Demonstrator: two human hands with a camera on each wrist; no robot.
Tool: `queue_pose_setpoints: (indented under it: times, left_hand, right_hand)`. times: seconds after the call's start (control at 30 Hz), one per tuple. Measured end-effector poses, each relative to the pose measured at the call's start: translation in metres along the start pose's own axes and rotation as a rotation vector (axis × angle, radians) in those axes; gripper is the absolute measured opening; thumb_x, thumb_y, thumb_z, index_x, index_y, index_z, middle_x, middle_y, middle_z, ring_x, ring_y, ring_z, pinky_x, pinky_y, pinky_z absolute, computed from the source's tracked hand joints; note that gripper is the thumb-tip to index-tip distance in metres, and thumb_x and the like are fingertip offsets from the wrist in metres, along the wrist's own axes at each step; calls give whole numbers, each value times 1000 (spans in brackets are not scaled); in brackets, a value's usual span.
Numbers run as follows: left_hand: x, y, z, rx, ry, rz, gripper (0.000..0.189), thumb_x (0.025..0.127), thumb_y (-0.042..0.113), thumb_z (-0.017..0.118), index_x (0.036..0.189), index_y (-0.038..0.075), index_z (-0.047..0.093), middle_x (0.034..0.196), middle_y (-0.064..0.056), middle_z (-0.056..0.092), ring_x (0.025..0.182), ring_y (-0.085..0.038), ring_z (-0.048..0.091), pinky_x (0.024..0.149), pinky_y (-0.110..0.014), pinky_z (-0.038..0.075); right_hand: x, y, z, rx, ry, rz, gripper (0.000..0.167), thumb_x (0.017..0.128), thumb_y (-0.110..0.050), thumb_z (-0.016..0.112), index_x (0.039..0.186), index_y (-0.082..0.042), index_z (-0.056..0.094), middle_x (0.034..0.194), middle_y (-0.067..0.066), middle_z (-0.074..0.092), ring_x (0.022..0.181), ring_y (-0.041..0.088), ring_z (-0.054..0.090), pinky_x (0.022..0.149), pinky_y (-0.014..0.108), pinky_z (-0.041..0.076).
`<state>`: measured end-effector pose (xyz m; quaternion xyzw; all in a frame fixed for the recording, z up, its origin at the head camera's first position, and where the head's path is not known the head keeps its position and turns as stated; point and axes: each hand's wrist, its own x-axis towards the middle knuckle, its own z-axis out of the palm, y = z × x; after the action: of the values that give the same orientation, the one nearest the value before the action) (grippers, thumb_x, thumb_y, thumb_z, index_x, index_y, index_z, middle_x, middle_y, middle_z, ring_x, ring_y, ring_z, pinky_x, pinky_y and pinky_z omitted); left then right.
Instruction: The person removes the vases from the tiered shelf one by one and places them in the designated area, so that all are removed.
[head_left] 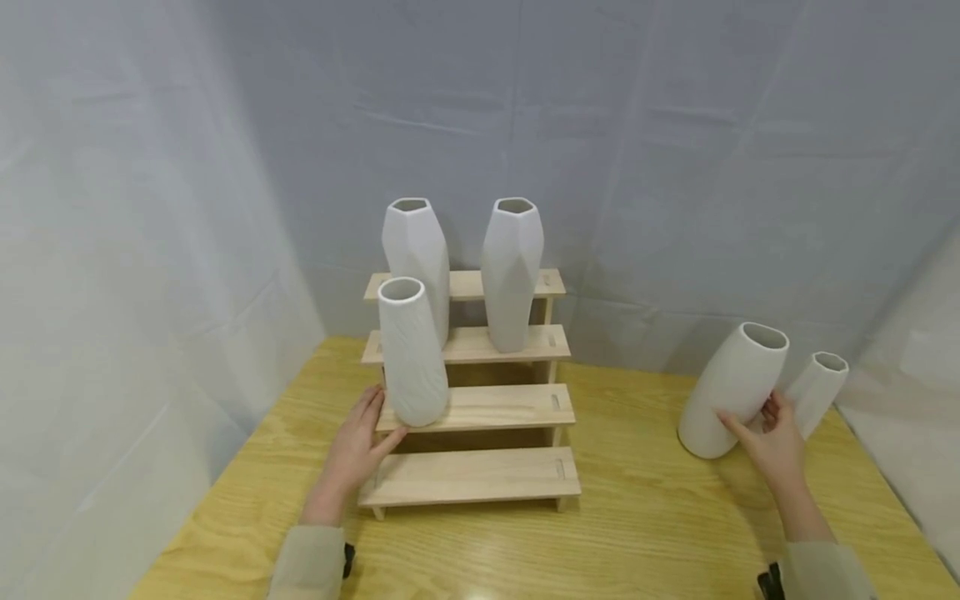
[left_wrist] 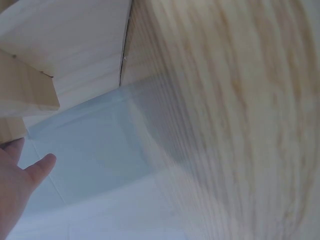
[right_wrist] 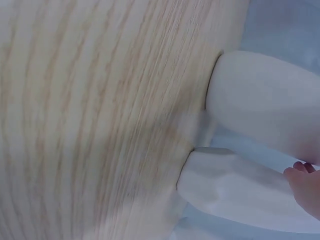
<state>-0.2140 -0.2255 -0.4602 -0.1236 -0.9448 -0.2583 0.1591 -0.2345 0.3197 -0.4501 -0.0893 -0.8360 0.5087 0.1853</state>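
Observation:
My left hand (head_left: pixel 352 446) rests at the left end of a tiered wooden stand (head_left: pixel 480 479), fingers along its side, thumb by the front edge. Close to it, a white textured vase (head_left: pixel 412 367) stands upright on the second tier from the bottom. On the table at right, my right hand (head_left: pixel 780 446) grips a large smooth white vase (head_left: pixel 727 400), thumb on its near side and fingers on its right. A narrower white vase (head_left: pixel 817 392) stands just behind that hand; its faceted lower part (right_wrist: pixel 235 185) shows in the right wrist view.
Two tall faceted white vases, the left one (head_left: pixel 420 242) and the right one (head_left: pixel 512 267), stand higher up on the stand. The wooden table (head_left: pixel 525 550) extends around it. A grey-white curtain (head_left: pixel 675 167) hangs behind and at both sides.

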Motion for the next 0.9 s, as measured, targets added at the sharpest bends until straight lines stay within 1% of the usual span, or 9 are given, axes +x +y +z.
queue_pose_setpoints:
  times: [0.2, 0.23, 0.37, 0.5, 0.6, 0.73, 0.8, 0.9]
  left_hand:
    - [1, 0, -1, 9, 4, 9, 74, 86, 40, 55, 133, -10, 27, 140, -21, 23, 127, -35, 21, 101, -49, 23]
    - [1, 0, -1, 10, 4, 11, 74, 86, 40, 55, 133, -10, 27, 140, -21, 23, 127, -35, 21, 101, -49, 23]
    - [2, 0, -1, 9, 2, 10, 74, 86, 40, 55, 133, -10, 27, 140, -22, 23, 127, -35, 20, 101, -49, 23]
    - [3, 1, -1, 7, -7, 5, 75, 86, 42, 54, 134, -9, 27, 140, -22, 23, 128, -35, 20, 101, -49, 22]
    - [2, 0, 0, 0, -10, 0, 76, 86, 42, 54, 134, -9, 27, 140, -21, 22, 128, -35, 19, 101, -49, 22]
    - [1, -2, 1, -1, -1, 3, 75, 86, 43, 53, 133, -10, 27, 140, -21, 23, 127, -35, 20, 101, -49, 23]
    - [1, -2, 1, 0, 1, 5, 75, 86, 43, 53, 133, -10, 27, 140, -21, 23, 127, -35, 20, 101, -49, 23]
    - [0, -2, 1, -2, -4, 3, 75, 86, 44, 52, 133, -9, 27, 140, -21, 23, 128, -35, 20, 101, -49, 23]
  right_hand:
    - [-11, -8, -3, 34, 23, -5, 82, 79, -17, 66, 137, 6, 14, 135, 28, 26, 124, 37, 26, 104, 42, 19]
    - [-13, -9, -3, 20, 28, -6, 81, 79, -17, 66, 137, 6, 14, 135, 28, 27, 124, 36, 27, 105, 39, 19]
    - [-23, -12, -5, -5, 46, -24, 82, 78, -15, 67, 137, 6, 15, 134, 29, 30, 123, 36, 29, 105, 37, 20]
    - [-33, -13, -6, -35, 39, -38, 83, 77, -14, 68, 137, 7, 15, 130, 31, 33, 120, 39, 31, 104, 40, 22]
    - [-39, -14, -6, -56, 36, -55, 82, 76, -12, 70, 136, 8, 18, 126, 31, 37, 118, 39, 34, 103, 36, 24]
    - [-44, -14, -2, -76, 37, -100, 79, 73, -9, 72, 133, 9, 24, 122, 33, 40, 114, 37, 39, 102, 29, 26]
    - [-46, -14, 0, -78, 31, -123, 78, 72, -8, 73, 132, 10, 26, 120, 33, 40, 114, 37, 39, 102, 28, 26]
    - [-48, -17, 4, -75, 24, -150, 75, 72, -5, 72, 130, 11, 28, 119, 33, 41, 114, 34, 39, 100, 18, 25]
